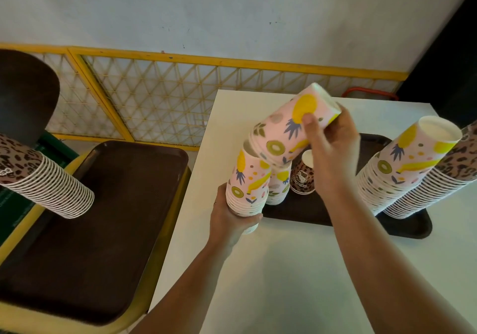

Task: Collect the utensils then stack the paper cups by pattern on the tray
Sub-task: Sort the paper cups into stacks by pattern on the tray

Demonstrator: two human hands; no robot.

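My left hand [232,224] grips the base of a stack of pink fruit-pattern cups [247,184], bottom up, over the near left edge of the dark tray [407,226]. My right hand [333,150] holds a shorter stack of fruit-pattern cups [289,127] tilted on its side just above the left stack. Behind them on the tray stand another fruit-pattern stack [280,184] and a leopard-pattern cup [302,179]. On the tray's right end stand a tall fruit-pattern stack [402,163] and a tall leopard-pattern stack [438,181]. No utensils are visible.
The tray lies on a white table [296,269]. To the left a second brown tray [103,225] rests on a yellow surface, with a leopard-pattern cup stack [44,181] at its left. A yellow lattice fence [167,96] runs behind.
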